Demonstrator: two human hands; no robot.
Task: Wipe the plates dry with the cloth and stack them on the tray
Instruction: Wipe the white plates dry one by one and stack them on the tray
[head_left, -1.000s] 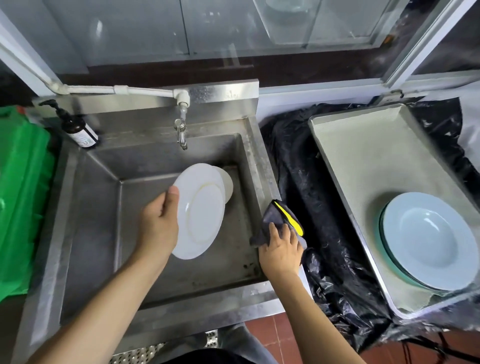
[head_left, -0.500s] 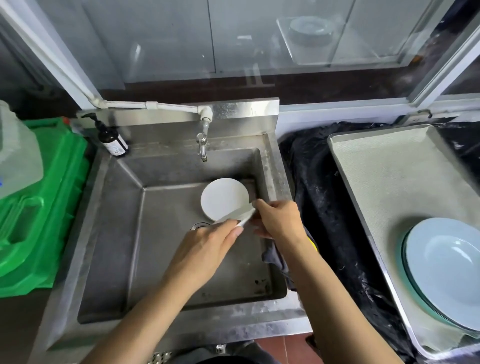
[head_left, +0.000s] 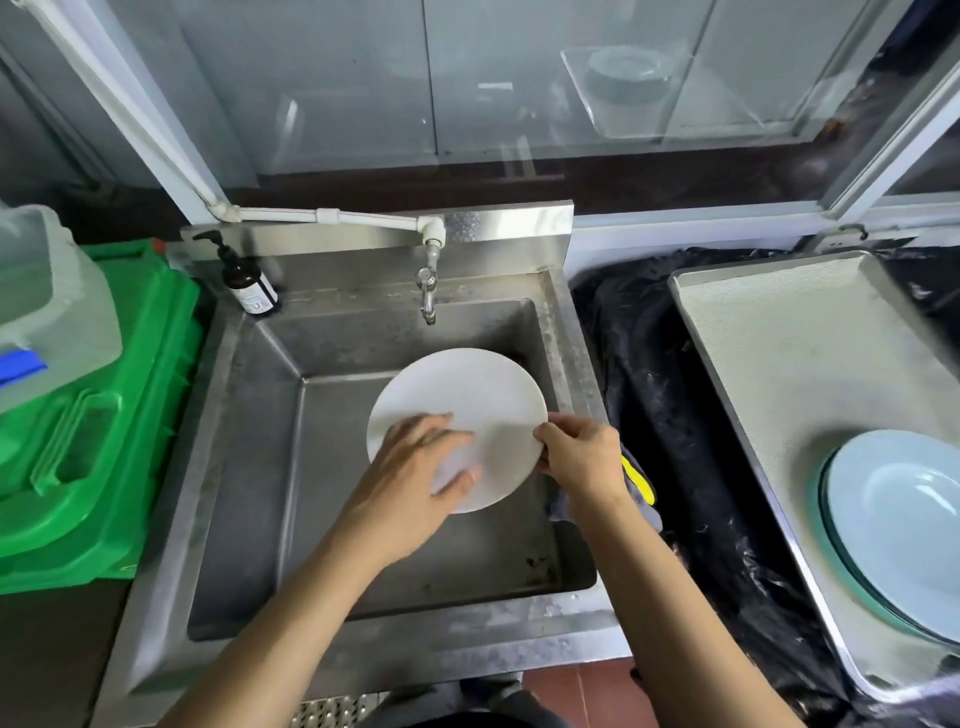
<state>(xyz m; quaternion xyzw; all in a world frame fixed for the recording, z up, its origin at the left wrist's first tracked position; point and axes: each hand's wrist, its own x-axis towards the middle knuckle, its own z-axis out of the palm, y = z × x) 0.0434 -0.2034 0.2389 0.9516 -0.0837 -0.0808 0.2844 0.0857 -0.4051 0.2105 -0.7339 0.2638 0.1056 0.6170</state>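
A white plate (head_left: 483, 400) is held tilted over the steel sink (head_left: 249, 467), its round face turned up to me. My left hand (head_left: 410, 473) lies on the plate's lower left part with fingers spread across the face. The plate's right rim is pinched by my right hand (head_left: 582, 457). Just behind that hand, the grey cloth with a yellow stripe (head_left: 641, 483) lies on the sink's right rim, with no hand on it. To the right sits the metal tray (head_left: 779, 353), with pale blue plates (head_left: 904, 525) stacked at its near end.
A tap (head_left: 428, 296) hangs over the sink's back wall and a brown pump bottle (head_left: 249, 286) stands at the back left corner. A green crate (head_left: 104, 426) with a clear jug is on the left. Black plastic sheeting (head_left: 654, 374) lies between sink and tray.
My right hand left the cloth on the sink rim and took the plate's right edge. The plate went from edge-on to facing me, and my left hand shifted onto its face.
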